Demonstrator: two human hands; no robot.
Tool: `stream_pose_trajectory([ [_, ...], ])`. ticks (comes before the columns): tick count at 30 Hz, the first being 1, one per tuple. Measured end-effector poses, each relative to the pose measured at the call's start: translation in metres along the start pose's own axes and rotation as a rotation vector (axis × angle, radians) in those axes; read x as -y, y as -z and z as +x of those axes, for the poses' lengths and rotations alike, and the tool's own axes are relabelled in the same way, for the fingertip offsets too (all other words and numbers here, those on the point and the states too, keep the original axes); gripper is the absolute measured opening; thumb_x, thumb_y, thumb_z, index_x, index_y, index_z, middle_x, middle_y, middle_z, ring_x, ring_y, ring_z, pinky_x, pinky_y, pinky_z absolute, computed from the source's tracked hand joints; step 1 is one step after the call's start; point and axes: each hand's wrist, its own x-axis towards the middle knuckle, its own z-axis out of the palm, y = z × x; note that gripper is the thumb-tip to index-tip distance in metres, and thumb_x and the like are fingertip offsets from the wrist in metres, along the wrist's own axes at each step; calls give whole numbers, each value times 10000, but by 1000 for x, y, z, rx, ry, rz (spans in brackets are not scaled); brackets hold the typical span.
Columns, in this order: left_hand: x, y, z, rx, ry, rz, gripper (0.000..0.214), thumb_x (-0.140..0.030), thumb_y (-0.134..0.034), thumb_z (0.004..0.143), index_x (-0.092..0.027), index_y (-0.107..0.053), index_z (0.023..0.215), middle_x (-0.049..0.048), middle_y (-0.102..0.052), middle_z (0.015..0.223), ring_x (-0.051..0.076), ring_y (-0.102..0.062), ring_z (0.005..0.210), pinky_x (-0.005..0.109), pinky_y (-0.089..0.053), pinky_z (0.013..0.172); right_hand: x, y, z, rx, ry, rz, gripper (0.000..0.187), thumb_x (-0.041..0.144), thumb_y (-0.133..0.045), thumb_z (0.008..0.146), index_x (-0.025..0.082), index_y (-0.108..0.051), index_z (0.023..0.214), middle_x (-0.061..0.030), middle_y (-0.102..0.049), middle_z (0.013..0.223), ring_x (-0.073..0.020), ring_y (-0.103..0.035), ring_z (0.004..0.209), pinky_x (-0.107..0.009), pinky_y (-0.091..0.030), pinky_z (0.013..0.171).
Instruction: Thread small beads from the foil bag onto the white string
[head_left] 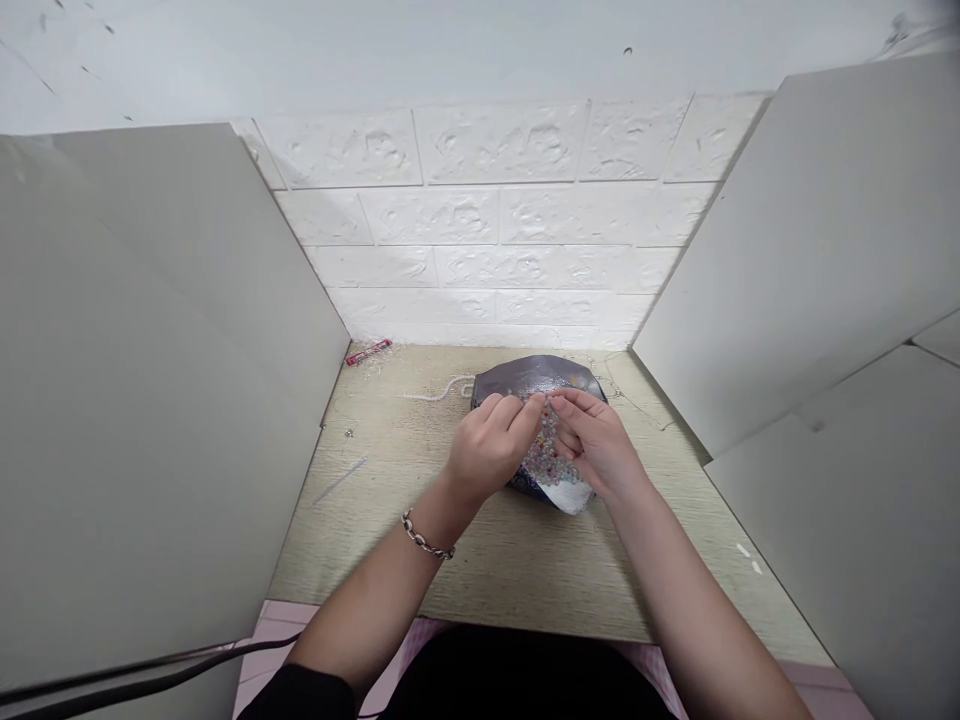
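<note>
An opened bag (517,380) with a silvery lining lies on the wooden tabletop (517,580). Many small clear and coloured beads (551,462) are heaped in it. My left hand (489,442) is over the bag's left side, its thumb and forefinger pinched together. From the right, my right hand (598,440) meets it, also closed in a pinch above the beads. The fingertips nearly touch; whatever they hold is too small to make out. A white beaded strand (437,396) trails leftward from the bag's left edge.
Grey panels (150,400) stand on both sides, with a white brick-pattern wall (465,215) behind. A red wrapper (368,352) lies at the back left, a thin pale strip (341,478) nearer. A fine thread (637,405) lies right of the bag.
</note>
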Motion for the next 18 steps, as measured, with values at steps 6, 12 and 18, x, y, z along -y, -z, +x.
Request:
stream_pose_trajectory([
  [6, 0, 0, 0, -2, -6, 10, 221, -184, -481, 773, -120, -503, 983, -7, -437, 568, 108, -396, 557, 233, -331, 538, 0, 0, 0, -2, 3, -17, 208, 315, -640, 619, 172, -545, 737, 106, -258, 348, -21, -181, 311, -173, -205, 313],
  [12, 0, 0, 0, 10, 5, 3, 210, -197, -452, 791, -123, -503, 981, -2, -444, 572, 106, -409, 558, 233, -337, 542, 0, -1, 0, -23, 2, -20, 224, 317, -651, 598, 174, -537, 728, 108, -259, 348, -19, -183, 307, -172, -205, 310],
  [18, 1, 0, 0, 21, 5, -5, 212, -194, -462, 786, -117, -503, 979, 0, -455, 576, 108, -413, 565, 234, -346, 552, 1, -1, -1, -28, 3, -28, 220, 315, -648, 599, 173, -538, 725, 107, -264, 352, -19, -186, 308, -173, -212, 311],
])
